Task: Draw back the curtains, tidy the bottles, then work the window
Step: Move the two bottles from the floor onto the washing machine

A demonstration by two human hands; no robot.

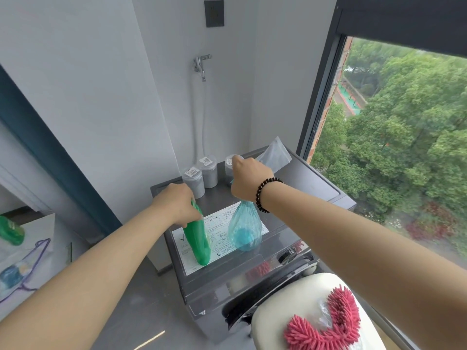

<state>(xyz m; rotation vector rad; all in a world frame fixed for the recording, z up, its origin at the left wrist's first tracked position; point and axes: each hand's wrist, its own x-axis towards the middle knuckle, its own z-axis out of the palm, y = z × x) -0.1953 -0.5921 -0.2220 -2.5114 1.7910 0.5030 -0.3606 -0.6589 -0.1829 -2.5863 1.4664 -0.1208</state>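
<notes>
My left hand grips the top of a green bottle that stands on the grey washing machine. My right hand, with a dark bead bracelet at the wrist, grips the top of a pale blue bottle beside it. Both bottles rest on a white instruction sheet stuck to the lid. Three grey jars with white labels stand in a row at the back of the lid; the right one is partly hidden behind my right hand. The window on the right shows green trees.
A clear plastic bag lies at the lid's back right corner. A tap with a hose hangs on the wall above. A teal curtain runs down the left. A cream stool with a red mop head stands at the front right.
</notes>
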